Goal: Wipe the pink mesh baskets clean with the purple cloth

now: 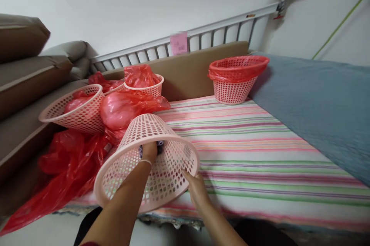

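Note:
A pale pink perforated basket point(147, 126) lies tipped on its side on the striped sheet point(260, 161), its mouth facing me. Inside it, my left hand point(150, 149) is closed on a dark patterned cloth point(160, 147) against the basket's inner wall; the fingers are partly hidden. My right hand point(193, 184) grips the basket's rim at the lower right, thumb inside the mouth. Red plastic bags point(121, 107) touch the basket on its left side.
Two more pink baskets with red bags, one tilted point(83, 117) and one upright point(156, 90), stand at the left. A red-lined basket point(232, 91) is farther back right. Grey cushions point(26, 80) are stacked left; a blue cover point(312, 99) lies right.

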The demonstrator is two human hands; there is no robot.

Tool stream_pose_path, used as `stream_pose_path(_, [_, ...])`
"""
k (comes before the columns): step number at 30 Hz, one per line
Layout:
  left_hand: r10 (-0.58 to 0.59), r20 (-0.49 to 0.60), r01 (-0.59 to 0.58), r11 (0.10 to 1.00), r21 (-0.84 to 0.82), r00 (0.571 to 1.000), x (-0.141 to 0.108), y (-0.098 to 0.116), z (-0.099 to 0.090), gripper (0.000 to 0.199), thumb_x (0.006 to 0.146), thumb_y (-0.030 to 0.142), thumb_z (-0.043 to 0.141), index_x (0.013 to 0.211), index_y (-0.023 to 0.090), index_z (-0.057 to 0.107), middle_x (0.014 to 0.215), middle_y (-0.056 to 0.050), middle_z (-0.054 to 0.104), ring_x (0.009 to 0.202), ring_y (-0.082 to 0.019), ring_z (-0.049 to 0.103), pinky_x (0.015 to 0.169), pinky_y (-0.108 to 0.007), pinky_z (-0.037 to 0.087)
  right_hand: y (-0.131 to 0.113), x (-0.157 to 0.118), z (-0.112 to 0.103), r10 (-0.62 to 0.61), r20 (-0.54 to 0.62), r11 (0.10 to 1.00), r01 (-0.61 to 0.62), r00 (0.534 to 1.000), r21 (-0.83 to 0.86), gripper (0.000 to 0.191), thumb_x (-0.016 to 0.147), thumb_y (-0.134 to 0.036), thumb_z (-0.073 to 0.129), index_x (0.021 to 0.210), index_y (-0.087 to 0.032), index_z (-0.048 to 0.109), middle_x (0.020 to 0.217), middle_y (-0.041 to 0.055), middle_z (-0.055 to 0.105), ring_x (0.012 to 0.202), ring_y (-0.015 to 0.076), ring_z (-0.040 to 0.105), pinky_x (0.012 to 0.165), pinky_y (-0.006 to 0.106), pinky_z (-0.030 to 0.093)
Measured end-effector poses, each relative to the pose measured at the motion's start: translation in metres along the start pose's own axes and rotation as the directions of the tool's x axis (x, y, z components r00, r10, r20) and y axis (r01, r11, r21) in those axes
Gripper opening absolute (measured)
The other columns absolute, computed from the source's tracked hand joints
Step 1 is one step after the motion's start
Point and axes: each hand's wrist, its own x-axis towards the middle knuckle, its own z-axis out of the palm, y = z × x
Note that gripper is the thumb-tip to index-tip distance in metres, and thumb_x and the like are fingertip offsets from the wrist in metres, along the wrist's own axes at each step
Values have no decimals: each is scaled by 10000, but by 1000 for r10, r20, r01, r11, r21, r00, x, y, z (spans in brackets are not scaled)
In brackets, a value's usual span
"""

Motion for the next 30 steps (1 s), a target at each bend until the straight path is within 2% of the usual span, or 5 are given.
stream_pose_path(10, [-56, 26, 58, 994, -95, 998, 8, -7, 8, 330, 871, 128, 386, 1126, 200, 583, 1162, -99, 621, 1104, -239, 537, 890, -336, 394, -6, -5, 8, 26, -75, 998, -23, 997, 52, 477, 579, -342, 783, 1006, -161, 671, 936, 88, 715, 835, 261, 661, 760, 383, 517])
stream_pose_path(14, [18, 29, -14, 991, -131, 999, -26, 2, 3, 282, 829, 97, 424, 1004, 196, 621, 1048, -85, 648, 1031, -223, 566, 881, -324, 387, -7, -7, 10, 20, -64, 997, -15, 998, 75, 453, 562, -333, 787, 960, -148, 678, 904, 85, 719, 822, 258, 659, 763, 380, 512])
stream_pose_path(19, [149, 33, -139, 970, -199, 988, -99, 18, -4, 320, 776, 79, 471, 1027, 208, 620, 1051, -67, 638, 1016, -211, 557, 874, -304, 376, -8, -9, 11, 13, -47, 998, -10, 999, 65, 419, 554, -336, 788, 909, -138, 687, 809, 67, 720, 739, 234, 652, 686, 348, 507])
stream_pose_path(24, [301, 25, -277, 904, -326, 953, -167, 29, -9, 297, 765, 125, 499, 1017, 224, 621, 1059, -56, 629, 1004, -221, 539, 874, -329, 362, -10, -12, 12, -35, -77, 999, 36, 996, 8, 437, 526, -342, 801, 905, -151, 697, 866, 54, 721, 817, 234, 650, 757, 334, 495])
stream_pose_path(30, [320, 40, -288, 896, -338, 947, -176, 28, -8, 328, 816, 109, 435, 1055, 250, 609, 1064, -42, 618, 1021, -218, 517, 858, -332, 354, -8, -14, 10, -64, -52, 997, 62, 997, -51, 421, 546, -359, 793, 898, -147, 700, 881, 58, 721, 840, 240, 647, 800, 347, 481])
